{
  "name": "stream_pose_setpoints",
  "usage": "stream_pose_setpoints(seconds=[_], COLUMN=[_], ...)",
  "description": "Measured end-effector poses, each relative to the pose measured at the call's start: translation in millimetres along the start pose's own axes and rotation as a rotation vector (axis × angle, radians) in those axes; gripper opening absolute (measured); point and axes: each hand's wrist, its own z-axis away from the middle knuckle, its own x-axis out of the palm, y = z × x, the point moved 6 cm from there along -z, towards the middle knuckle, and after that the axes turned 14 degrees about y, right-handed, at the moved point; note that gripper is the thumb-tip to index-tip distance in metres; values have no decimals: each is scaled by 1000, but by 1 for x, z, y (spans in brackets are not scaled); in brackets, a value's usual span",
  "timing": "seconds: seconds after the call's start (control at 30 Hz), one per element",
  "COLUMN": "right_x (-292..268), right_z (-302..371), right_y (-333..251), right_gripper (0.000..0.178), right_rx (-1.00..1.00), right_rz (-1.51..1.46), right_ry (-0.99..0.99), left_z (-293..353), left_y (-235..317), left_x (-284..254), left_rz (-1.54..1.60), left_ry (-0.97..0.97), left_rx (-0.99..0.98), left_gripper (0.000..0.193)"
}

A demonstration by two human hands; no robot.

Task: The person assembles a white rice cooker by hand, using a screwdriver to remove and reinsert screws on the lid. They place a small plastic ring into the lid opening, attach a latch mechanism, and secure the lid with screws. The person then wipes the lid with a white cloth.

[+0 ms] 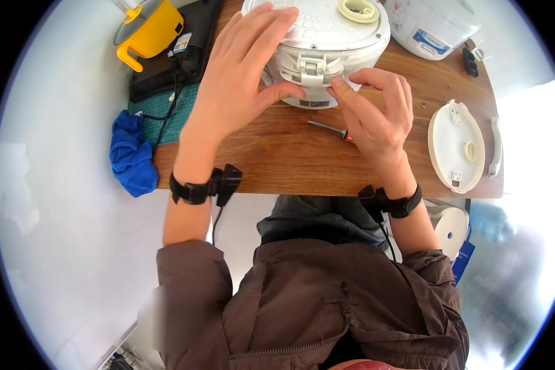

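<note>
Rice cooker (317,43) — both hands apparently touching it.

Rice cooker (317,43) behind screwdriver (330,129) — lid (455,147) right, cloth (131,154) left

left hand (240,74): fingers spread flat | right hand (376,111): fingers curled, pinching

"What can't we see well?"
"The left hand (243,68) hides part of the white cooker (327,43). The top edge cuts off the yellow pot (149,28)."
</note>
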Motion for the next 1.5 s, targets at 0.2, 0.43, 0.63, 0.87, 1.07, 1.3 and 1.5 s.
stream_pose_setpoints(seconds=[0.2,0.43,0.63,0.87,1.07,1.3,1.5], right_x=[4,6,15,19,23,24,23], right_z=[-4,-35,-46,-36,-25,-24,-29], right_y=[7,12,20,31,36,34,36], right_gripper=[30,46,50,52,46,58,56], right_rx=[132,129,123,112,99,41,12], right_rz=[-67,50,-10,-42,-65,-59,25], right_ry=[-30,-271,-402,-383,-320,-375,-437], left_z=[4,4,11,8,11,16,22], left_y=[-14,-12,-15,-12,-14,-18,-30], left_x=[10,11,18,18,21,26,33], left_rz=[149,361,348,325,308,325,248], left_ry=[-49,53,73,119,108,175,164], left_rx=[73,-36,-113,-112,-85,-5,60], left_gripper=[75,69,68,63,62,61,63])
